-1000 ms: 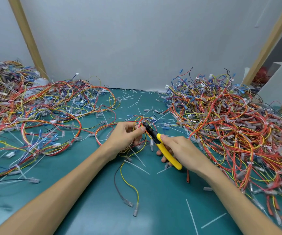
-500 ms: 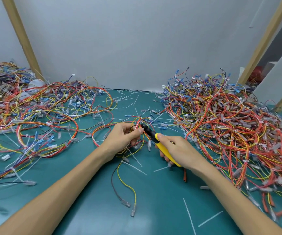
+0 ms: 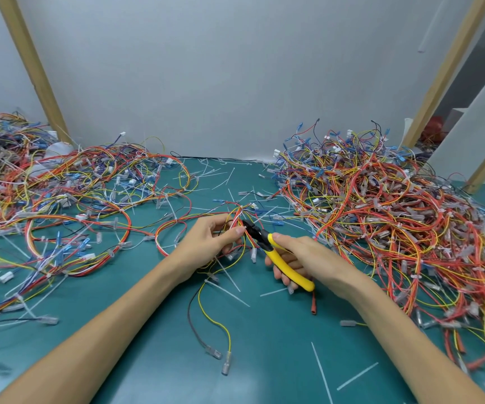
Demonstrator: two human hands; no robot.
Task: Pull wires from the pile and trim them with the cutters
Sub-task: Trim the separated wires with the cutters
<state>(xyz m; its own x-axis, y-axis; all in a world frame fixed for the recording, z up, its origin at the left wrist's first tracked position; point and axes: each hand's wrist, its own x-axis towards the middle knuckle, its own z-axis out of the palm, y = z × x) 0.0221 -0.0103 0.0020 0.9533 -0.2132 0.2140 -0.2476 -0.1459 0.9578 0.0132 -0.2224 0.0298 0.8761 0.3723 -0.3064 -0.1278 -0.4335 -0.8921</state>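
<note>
My left hand pinches a small wire bundle of red, yellow and white strands at the middle of the green mat. My right hand grips yellow-handled cutters; their black jaws sit against the bundle just beside my left thumb. From under my left hand a dark wire and a yellow wire trail toward me, ending in clear terminals. A big tangled wire pile lies at the right. Spread-out wire harnesses cover the left.
White cable-tie offcuts and loose terminals litter the mat. A short red wire piece lies below my right hand. A grey wall stands behind, with slanted wooden posts at the left and right.
The view has shifted slightly. Both hands stay at the mat's middle, the cutter jaws still at the bundle next to my left thumb.
</note>
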